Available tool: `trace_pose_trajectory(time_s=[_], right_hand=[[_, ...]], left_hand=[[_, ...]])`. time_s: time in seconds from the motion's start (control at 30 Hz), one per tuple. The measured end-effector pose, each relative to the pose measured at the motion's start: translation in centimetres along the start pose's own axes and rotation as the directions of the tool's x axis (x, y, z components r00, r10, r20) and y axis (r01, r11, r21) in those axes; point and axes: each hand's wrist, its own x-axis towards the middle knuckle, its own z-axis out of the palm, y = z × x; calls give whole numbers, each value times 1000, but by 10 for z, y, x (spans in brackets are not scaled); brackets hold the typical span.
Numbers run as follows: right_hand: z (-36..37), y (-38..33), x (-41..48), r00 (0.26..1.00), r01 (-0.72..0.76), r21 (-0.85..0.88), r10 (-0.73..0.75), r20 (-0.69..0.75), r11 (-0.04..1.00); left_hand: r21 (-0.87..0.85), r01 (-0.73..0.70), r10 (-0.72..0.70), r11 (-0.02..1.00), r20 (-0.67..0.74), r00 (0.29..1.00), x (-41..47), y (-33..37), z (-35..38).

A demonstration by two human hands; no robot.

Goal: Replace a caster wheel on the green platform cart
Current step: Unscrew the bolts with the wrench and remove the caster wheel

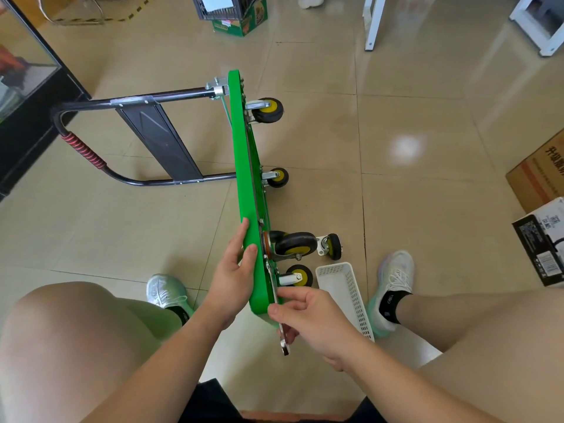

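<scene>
The green platform cart [244, 166] stands on its side edge on the floor, underside facing right, black handle [128, 102] folded out to the left. Its casters with yellow hubs stick out to the right, the nearest upper one [295, 244] being a black swivel caster. A loose caster wheel [331, 247] lies on the floor just behind it. My left hand [235, 270] grips the near end of the green deck. My right hand [308, 319] holds a metal wrench [279, 312] along the deck's underside, its head up by the caster plate.
A white perforated plastic basket [348, 297] lies on the floor right of the cart, between my feet. Cardboard boxes [540, 175] sit at the right edge. A black cabinet [27, 87] stands at the left, a white table leg [374, 22] and a crate on a green box [235, 13] farther back.
</scene>
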Motion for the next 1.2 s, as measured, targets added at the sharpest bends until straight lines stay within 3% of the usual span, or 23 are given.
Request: trace_pose_trajectory(time_s=[0.5,0.67,0.83,0.97,1.1,1.2], right_hand=[[6,-10,8,1000,-9,154,7,16,988],[-4,-1,11,997,-48,97,41,69,994],[-16,19,20,998,20,-161,-10,66,987],[-20,29,28,997,69,-260,-62,35,963],[-26,29,23,998,58,-288,-50,36,956],[-27,31,6,1000,-10,-193,14,22,981]], left_hand=[[-21,5,-6,1000,-18,1000,3,-4,0],[-16,0,0,1000,-14,1000,4,-5,-1],[-14,1,-1,1000,-11,1000,4,-5,0],[-33,5,-5,999,-3,1000,3,-5,-1],[-22,10,-9,1000,11,1000,4,-5,-1],[-31,6,-6,999,20,1000,4,-5,-2]])
